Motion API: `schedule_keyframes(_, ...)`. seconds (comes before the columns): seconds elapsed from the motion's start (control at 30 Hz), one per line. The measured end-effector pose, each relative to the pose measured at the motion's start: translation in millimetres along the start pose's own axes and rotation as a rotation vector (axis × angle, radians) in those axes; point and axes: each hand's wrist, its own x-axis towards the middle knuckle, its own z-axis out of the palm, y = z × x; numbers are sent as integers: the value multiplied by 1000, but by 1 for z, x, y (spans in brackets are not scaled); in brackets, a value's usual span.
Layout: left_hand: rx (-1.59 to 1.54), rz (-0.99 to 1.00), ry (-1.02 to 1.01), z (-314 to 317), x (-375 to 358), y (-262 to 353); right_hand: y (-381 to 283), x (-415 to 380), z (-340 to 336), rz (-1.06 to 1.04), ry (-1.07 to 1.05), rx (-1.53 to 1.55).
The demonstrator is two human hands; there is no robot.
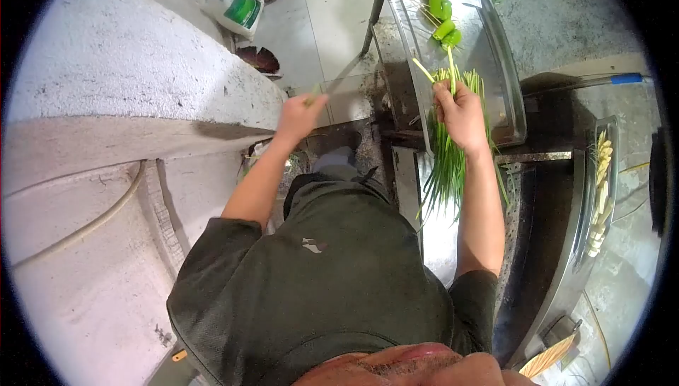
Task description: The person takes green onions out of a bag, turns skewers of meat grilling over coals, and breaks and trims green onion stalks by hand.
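My right hand (461,116) is closed round pale-green chive stalks (452,64), whose ends stick out past the thumb and fingers. Beneath that hand, a bundle of long green chives (447,167) lies across the near part of a metal tray (515,96), its leaves hanging over the edge. Green peppers on thin skewers (438,6) lie at the tray's far end. Off to the left, away from the tray, my left hand (298,117) is closed and slightly blurred. A small greenish bit shows at its fingertips, too unclear to name.
A thick white ledge (141,68) runs along the left. On the right, a narrow clear tray (601,188) holds pale skewered pieces beside a long dark trough (541,244). A white bag with a green label (240,10) stands on the tiled floor (343,25).
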Motion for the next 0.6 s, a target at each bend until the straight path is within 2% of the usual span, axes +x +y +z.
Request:
schedule_keyframes(0.03,-172,14,-15,16,5,16,-2,-1,3,-10,5,-55)
schedule_keyframes(0.1,-148,93,-231,34,9,65,-9,-5,11,-30,22,-161)
schedule_keyframes(0.17,-574,318,-198,62,-1,115,-10,-5,15,-64,20,-261)
schedule_keyframes(0.23,-689,446,-148,77,8,143,-13,-9,16,-136,19,-343)
schedule_keyframes(0.27,-624,303,-182,75,11,154,-19,-11,15,-80,0,-368)
schedule_keyframes(0.3,-743,312,-209,83,18,156,-18,-12,12,-83,-9,-335)
schedule_keyframes(0.37,-715,320,-145,95,26,158,-16,-14,6,-90,-27,-265)
schedule_keyframes(0.47,-1020,209,-175,100,33,169,-4,-15,1,-49,-39,-127)
schedule_keyframes(0.5,-1012,330,-109,102,37,174,0,-15,1,-40,-33,-70)
schedule_keyframes(0.53,-1025,323,-129,100,42,176,3,-18,0,-163,10,-47)
schedule_keyframes(0.6,-1035,329,-132,85,48,177,1,-22,-8,-132,108,-139)
